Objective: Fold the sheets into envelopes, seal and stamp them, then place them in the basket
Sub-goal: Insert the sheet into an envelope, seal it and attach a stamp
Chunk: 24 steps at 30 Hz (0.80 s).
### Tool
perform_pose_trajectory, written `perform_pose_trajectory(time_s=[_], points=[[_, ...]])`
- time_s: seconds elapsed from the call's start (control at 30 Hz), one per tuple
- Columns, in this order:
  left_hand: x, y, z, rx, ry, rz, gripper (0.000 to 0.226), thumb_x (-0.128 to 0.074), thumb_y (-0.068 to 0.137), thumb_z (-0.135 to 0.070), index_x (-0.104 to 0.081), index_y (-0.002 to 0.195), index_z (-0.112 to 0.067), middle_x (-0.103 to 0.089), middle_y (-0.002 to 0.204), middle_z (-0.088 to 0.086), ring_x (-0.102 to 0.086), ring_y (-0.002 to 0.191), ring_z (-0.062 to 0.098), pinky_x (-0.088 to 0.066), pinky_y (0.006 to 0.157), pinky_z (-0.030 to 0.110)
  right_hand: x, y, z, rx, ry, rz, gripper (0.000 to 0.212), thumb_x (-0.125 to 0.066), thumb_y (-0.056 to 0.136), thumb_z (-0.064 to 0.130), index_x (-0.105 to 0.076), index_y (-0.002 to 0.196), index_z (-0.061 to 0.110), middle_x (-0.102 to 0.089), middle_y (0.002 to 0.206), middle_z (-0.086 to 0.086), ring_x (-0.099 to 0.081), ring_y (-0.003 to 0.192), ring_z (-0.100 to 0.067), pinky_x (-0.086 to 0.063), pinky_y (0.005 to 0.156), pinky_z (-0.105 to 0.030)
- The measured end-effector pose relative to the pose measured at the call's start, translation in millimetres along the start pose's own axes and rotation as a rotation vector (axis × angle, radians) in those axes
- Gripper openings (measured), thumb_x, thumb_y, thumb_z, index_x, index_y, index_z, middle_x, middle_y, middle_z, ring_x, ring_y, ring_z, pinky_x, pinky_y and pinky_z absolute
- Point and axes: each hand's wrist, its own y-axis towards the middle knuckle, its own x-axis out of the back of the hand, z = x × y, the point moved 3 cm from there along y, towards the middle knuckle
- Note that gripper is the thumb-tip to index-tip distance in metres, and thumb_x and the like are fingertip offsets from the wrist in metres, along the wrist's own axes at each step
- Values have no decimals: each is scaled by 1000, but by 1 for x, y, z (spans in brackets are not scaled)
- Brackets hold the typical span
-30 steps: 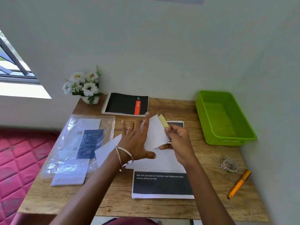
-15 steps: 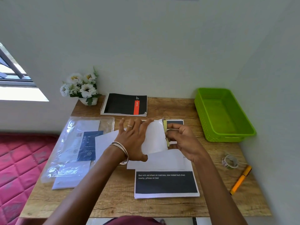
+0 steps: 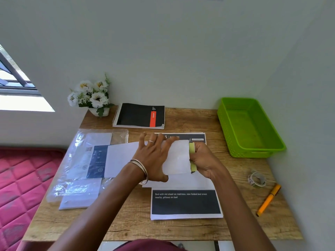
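A white envelope [image 3: 178, 157] lies across the printed sheets [image 3: 186, 203] in the middle of the wooden desk. My left hand [image 3: 154, 156] rests flat on the envelope with fingers spread, a ring and bangles on it. My right hand [image 3: 203, 160] grips a yellow-green stick-like object [image 3: 192, 151] pressed along the envelope's right edge. The green basket [image 3: 272, 151] stands at the back right with nothing visible inside.
A clear plastic pack of white envelopes [image 3: 87, 163] lies at the left. A black spiral notebook [image 3: 139, 115] and a white flower pot [image 3: 92, 98] stand at the back. A tape roll [image 3: 257, 178] and an orange pen [image 3: 268, 200] lie at the right. A red mattress [image 3: 21, 187] is left of the desk.
The envelope has come down from a raised, tilted pose to lie flatter on the sheets. My right hand with the yellow-green object has moved down along the envelope's right edge.
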Motion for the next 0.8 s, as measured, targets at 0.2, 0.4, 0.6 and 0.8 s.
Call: perform_pose_trajectory(time_s=[0.2, 0.4, 0.6, 0.8], points=[[-6, -4, 17, 55, 104, 21, 122, -59, 57, -72, 10, 144, -20, -23, 145, 7, -23, 136, 28, 9, 104, 69, 9, 6, -2, 17, 53, -53, 29, -59, 82, -15, -70, 104, 0, -75, 87, -8, -71, 72, -21, -52, 48, -25], [-11, -7, 26, 59, 154, -7, 123, -55, 56, -71, 10, 146, -18, -37, 137, 8, -34, 129, 29, 2, 105, 69, 8, 11, -7, 64, -91, -180, 31, -57, 82, -15, -74, 87, 10, -73, 87, -19, -66, 69, -40, -55, 58, -42], [-20, -17, 45, 57, -13, -18, 123, -59, 51, -68, 11, 144, -32, -41, 120, 9, -39, 114, 29, -17, 103, 55, 16, 10, -16, 58, 48, -168, 37, -55, 80, -18, -76, 78, 13, -74, 83, -13, -66, 78, -39, -48, 68, -46], [-17, -17, 48, 46, -128, 79, 119, -58, 52, -77, 9, 143, -39, -34, 119, 3, -31, 114, 23, -16, 101, 46, 20, 5, -19, 50, 108, -197, 17, -66, 84, 1, -76, 84, 15, -76, 89, -9, -72, 83, -32, -56, 74, -47]])
